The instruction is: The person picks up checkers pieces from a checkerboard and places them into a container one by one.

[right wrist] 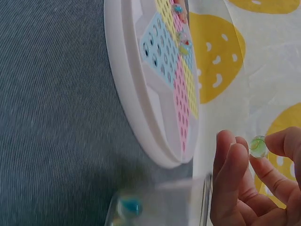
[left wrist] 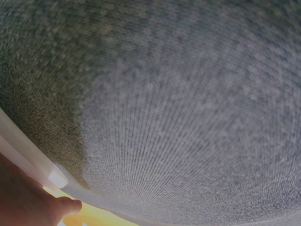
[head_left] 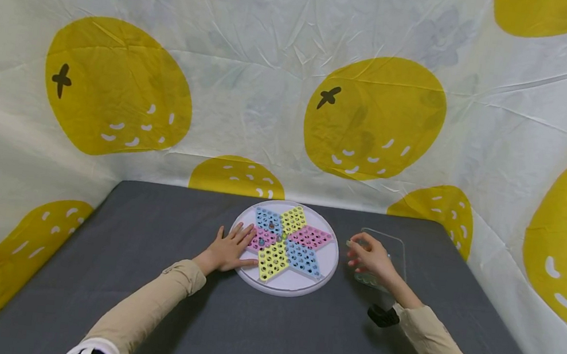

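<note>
A round white Chinese checkers board (head_left: 298, 283), with a star of pink, yellow and blue perforated sections, lies on the dark cloth. My left hand (head_left: 228, 251) rests at its left edge, fingers spread over the rim and onto the pink section. To the right of the board, my right hand (head_left: 370, 258) is raised over a clear plastic box (head_left: 403, 250). Between thumb and fingertip it pinches a clear greenish marble (right wrist: 258, 147). A few marbles (right wrist: 185, 47) sit near the star's middle. In the left wrist view, only part of the left hand (left wrist: 30, 205) shows beside the board's rim.
Inside the clear box is a blue marble (right wrist: 130, 207), with others blurred. A black object (head_left: 383, 316) is at the right wrist, by the sleeve. Behind the dark table (head_left: 166, 211) hangs a white curtain (head_left: 249, 104) with large yellow fruit prints.
</note>
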### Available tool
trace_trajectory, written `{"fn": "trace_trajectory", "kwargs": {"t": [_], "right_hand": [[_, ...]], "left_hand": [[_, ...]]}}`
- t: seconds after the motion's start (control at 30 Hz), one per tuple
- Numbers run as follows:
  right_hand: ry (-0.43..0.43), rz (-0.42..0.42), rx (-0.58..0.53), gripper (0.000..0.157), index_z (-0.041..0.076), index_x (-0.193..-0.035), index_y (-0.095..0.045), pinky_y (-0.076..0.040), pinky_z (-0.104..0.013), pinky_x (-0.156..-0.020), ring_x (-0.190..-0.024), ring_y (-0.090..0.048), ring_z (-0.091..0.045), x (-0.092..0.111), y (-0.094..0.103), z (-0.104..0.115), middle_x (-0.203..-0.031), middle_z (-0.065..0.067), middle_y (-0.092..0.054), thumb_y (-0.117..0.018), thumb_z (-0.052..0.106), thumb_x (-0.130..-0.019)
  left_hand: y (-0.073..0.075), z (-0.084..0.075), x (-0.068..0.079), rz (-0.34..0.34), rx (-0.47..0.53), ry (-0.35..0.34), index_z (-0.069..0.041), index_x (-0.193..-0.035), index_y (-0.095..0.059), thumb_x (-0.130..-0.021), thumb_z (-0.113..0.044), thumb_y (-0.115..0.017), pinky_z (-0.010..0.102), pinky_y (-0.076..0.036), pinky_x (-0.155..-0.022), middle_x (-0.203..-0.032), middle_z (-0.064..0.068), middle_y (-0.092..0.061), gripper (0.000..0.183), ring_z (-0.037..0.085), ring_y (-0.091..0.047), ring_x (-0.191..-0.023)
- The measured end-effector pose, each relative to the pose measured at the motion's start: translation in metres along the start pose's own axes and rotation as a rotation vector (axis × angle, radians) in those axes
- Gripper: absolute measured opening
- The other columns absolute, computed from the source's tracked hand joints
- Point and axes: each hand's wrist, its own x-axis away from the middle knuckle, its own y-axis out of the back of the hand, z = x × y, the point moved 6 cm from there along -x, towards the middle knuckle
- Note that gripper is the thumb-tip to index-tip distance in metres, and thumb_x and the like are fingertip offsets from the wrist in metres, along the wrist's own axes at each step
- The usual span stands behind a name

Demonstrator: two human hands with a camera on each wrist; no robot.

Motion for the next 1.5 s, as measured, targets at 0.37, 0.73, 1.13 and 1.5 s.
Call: {"fn": "trace_trajectory", "kwargs": {"t": [0.37,0.73,1.13,1.5], "right_hand": [[-0.001,-0.014,0.043,0.038,-0.002,-0.117,-0.044,-0.052,-0.041,-0.058,-0.067,-0.065,-0.022,0.008,0.028,-0.012,-0.093,-0.026,-0.063,-0.048,0.027,-0.092],[0.008,-0.029,0.096,0.037,-0.002,-0.114,-0.046,-0.053,-0.041,-0.061,-0.07,-0.066,-0.025,0.014,0.051,-0.018,-0.096,-0.028,-0.063,-0.05,0.027,-0.091],[-0.028,-0.059,0.138,0.041,-0.002,-0.114,-0.045,-0.053,-0.04,-0.06,-0.07,-0.067,-0.023,0.016,0.072,-0.035,-0.092,-0.023,-0.065,-0.05,0.031,-0.09],[-0.064,-0.063,0.148,0.041,-0.002,-0.115,-0.046,-0.053,-0.035,-0.058,-0.068,-0.066,-0.02,0.014,0.074,-0.045,-0.085,-0.015,-0.068,-0.052,0.029,-0.09]], "left_hand": [[0.001,0.0,0.0,-0.004,-0.013,0.009,-0.02,-0.145,-0.008,-0.08,-0.07,-0.033,0.06,-0.009,-0.104,-0.152,-0.004,-0.005,0.086,0.023,-0.002,-0.14],[0.002,-0.001,0.0,0.014,-0.013,0.009,-0.02,-0.145,-0.007,-0.081,-0.069,-0.034,0.061,-0.009,-0.104,-0.152,-0.003,-0.003,0.085,0.024,-0.001,-0.14],[0.006,-0.003,0.003,0.012,-0.014,0.01,-0.019,-0.145,-0.008,-0.08,-0.07,-0.034,0.061,-0.009,-0.104,-0.152,-0.003,-0.004,0.086,0.024,-0.003,-0.14],[0.005,-0.003,0.002,0.002,-0.017,-0.002,-0.019,-0.145,-0.008,-0.081,-0.07,-0.033,0.061,-0.011,-0.104,-0.152,-0.002,-0.005,0.086,0.025,-0.004,-0.14]]}}
